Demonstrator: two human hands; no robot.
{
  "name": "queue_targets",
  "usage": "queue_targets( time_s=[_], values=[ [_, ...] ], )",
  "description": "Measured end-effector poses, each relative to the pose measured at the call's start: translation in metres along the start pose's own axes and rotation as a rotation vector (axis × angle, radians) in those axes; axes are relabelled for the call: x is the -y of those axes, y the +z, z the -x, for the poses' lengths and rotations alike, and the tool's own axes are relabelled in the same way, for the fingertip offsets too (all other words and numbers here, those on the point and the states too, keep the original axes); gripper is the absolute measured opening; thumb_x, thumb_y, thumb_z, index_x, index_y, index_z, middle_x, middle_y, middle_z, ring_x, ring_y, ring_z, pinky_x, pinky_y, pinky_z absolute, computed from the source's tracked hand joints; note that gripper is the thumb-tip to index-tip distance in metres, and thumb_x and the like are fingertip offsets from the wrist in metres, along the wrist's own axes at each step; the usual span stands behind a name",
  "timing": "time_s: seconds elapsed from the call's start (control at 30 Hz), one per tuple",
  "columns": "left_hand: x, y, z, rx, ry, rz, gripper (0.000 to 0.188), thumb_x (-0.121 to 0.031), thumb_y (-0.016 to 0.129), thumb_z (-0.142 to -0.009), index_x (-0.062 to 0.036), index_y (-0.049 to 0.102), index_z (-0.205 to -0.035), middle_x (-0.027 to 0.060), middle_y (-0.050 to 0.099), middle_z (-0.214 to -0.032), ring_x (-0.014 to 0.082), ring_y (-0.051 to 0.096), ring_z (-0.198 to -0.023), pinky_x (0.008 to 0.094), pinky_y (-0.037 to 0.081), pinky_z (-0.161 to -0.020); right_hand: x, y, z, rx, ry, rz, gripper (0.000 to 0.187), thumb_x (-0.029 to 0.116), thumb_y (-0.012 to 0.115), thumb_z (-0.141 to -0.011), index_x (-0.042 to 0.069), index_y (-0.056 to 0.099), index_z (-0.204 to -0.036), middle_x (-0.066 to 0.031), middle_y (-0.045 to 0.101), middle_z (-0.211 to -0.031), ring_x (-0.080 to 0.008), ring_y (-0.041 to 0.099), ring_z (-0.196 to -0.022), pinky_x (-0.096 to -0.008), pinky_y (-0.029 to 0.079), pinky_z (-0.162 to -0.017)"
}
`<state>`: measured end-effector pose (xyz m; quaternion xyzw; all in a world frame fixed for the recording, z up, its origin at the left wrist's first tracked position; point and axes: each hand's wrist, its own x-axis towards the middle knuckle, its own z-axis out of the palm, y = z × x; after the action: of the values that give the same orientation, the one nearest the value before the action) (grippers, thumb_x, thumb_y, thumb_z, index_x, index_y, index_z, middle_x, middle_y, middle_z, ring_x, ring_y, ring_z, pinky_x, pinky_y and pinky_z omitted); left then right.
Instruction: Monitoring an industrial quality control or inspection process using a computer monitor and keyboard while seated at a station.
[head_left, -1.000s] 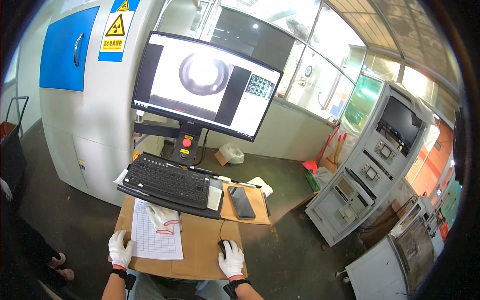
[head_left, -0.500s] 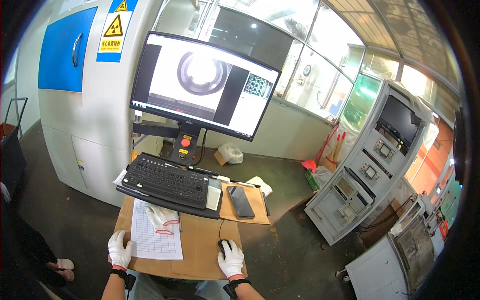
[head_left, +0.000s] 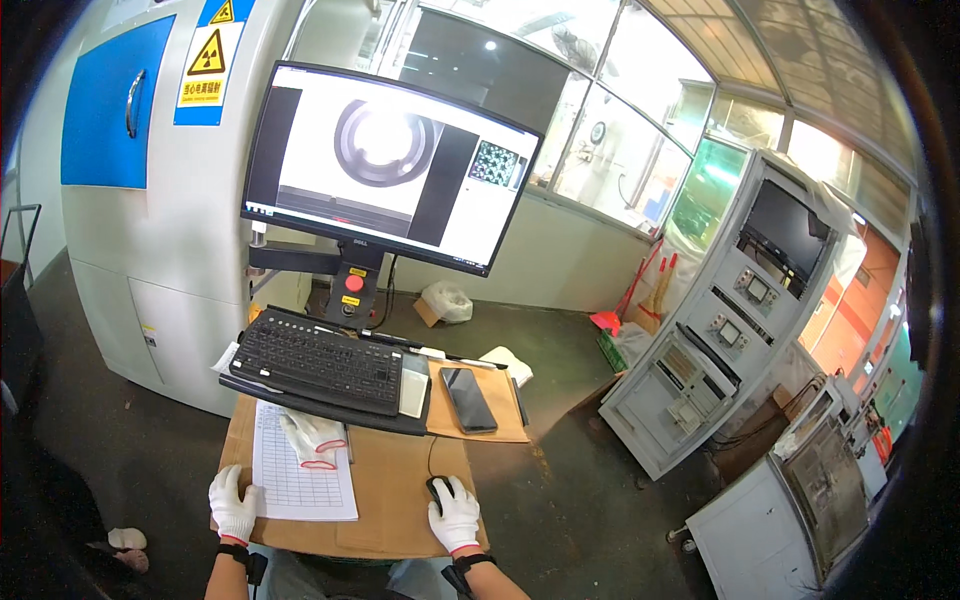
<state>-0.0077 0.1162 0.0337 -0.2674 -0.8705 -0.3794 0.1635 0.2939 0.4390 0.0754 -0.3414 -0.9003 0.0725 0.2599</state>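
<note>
My right hand (head_left: 454,516), in a white knit glove, lies over a black computer mouse (head_left: 434,487) on the brown cardboard tabletop (head_left: 400,500). At the tabletop's left side, my left hand (head_left: 233,506), gloved the same way, rests by the edge of a printed table sheet (head_left: 300,490), thumb apart from the fingers and nothing visible in it. A spare pair of white gloves (head_left: 312,440) lies on the sheet. Above stands a monitor (head_left: 385,165) showing a grey ring with a bright centre and a small green-patterned inset.
A black keyboard (head_left: 318,365) sits on a tray beyond the sheet, with a smartphone (head_left: 468,400) to its right. A red push button (head_left: 354,284) is below the monitor. A large white cabinet (head_left: 190,260) with a blue door stands left. Right are a grey instrument rack (head_left: 690,350) and a wheeled machine (head_left: 750,530).
The whole view has shifted slightly, so the scene sits farther left. My right hand stays on the mouse and my left hand stays by the sheet.
</note>
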Motion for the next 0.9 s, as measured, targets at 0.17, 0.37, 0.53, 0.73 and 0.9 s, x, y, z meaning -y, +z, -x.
queue_targets(
  time_s=[0.17,0.37,0.53,0.73,0.9],
  values=[
    [0.0016,0.0023,0.0006,-0.009,0.012,0.003,0.051,-0.013,0.077,-0.08,-0.0019,0.065,-0.128,0.0198,0.065,-0.133,0.0417,0.059,-0.124,0.0514,0.045,-0.109,-0.0024,0.0015,0.0003,-0.073,-0.062,0.032,0.053,0.026,0.074,-0.085,0.021,0.065,-0.137,-0.0173,0.06,-0.139,-0.042,0.065,-0.105,-0.054,0.053,-0.091],
    [0.0025,0.003,0.0026,-0.027,0.014,-0.007,0.052,-0.013,0.078,-0.08,-0.002,0.065,-0.129,0.0198,0.065,-0.133,0.042,0.058,-0.125,0.0513,0.045,-0.109,-0.0017,0.0013,0.0001,-0.041,-0.054,0.035,0.052,0.025,0.073,-0.085,0.021,0.065,-0.137,-0.0182,0.06,-0.139,-0.0421,0.065,-0.107,-0.0537,0.053,-0.092],
    [0.0012,0.0025,0.0022,-0.035,0.003,-0.014,0.053,-0.014,0.079,-0.08,-0.0016,0.065,-0.129,0.0205,0.065,-0.132,0.0425,0.059,-0.124,0.0516,0.045,-0.109,-0.0017,0.0008,-0.0013,-0.04,-0.071,0.045,0.052,0.025,0.073,-0.085,0.021,0.066,-0.136,-0.0191,0.06,-0.14,-0.043,0.064,-0.11,-0.0537,0.053,-0.095],
    [-0.0027,-0.0009,-0.0019,-0.009,0.015,0.011,0.052,-0.015,0.079,-0.079,-0.0021,0.065,-0.127,0.021,0.066,-0.13,0.0426,0.06,-0.122,0.0522,0.045,-0.108,-0.0011,0.0013,-0.0022,-0.025,-0.024,0.02,0.052,0.025,0.074,-0.083,0.019,0.066,-0.134,-0.0181,0.06,-0.14,-0.0435,0.063,-0.115,-0.0549,0.05,-0.1],
    [-0.0026,-0.0019,-0.0002,-0.032,0.032,0.007,0.051,-0.014,0.079,-0.078,-0.0025,0.066,-0.125,0.0208,0.067,-0.129,0.0425,0.06,-0.121,0.0522,0.046,-0.107,-0.0017,0.0041,-0.0003,-0.045,-0.029,0.045,0.059,0.028,0.073,-0.083,0.018,0.06,-0.139,-0.0186,0.06,-0.14,-0.0433,0.064,-0.111,-0.0548,0.052,-0.096]
  ],
)
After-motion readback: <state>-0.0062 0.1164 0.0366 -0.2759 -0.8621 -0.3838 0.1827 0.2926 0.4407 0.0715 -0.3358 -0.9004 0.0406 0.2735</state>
